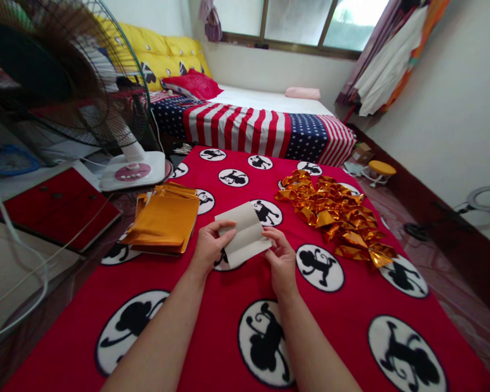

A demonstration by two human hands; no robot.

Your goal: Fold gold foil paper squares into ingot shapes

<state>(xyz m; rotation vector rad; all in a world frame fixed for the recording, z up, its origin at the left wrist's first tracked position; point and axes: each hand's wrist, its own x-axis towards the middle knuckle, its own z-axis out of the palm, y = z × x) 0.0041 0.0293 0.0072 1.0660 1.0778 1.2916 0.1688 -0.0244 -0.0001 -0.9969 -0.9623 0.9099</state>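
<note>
Between my two hands is a sheet of paper (245,231), its pale grey-white side facing up, with a faint crease running across it. My left hand (213,244) pinches its left edge, thumb on top. At the right edge, my right hand (281,256) grips the sheet between thumb and fingers. A stack of gold foil paper (161,218) lies to the left of my left hand, its edges uneven. On the right spreads a pile of folded gold foil pieces (330,209), shiny and pointed.
A red cloth with monkey circles (212,348) covers the surface under my hands. At the left stands an electric fan (133,169) beside a red board (57,204). Beyond is a bed (245,128); a yellow-topped stool (381,169) stands near the right wall.
</note>
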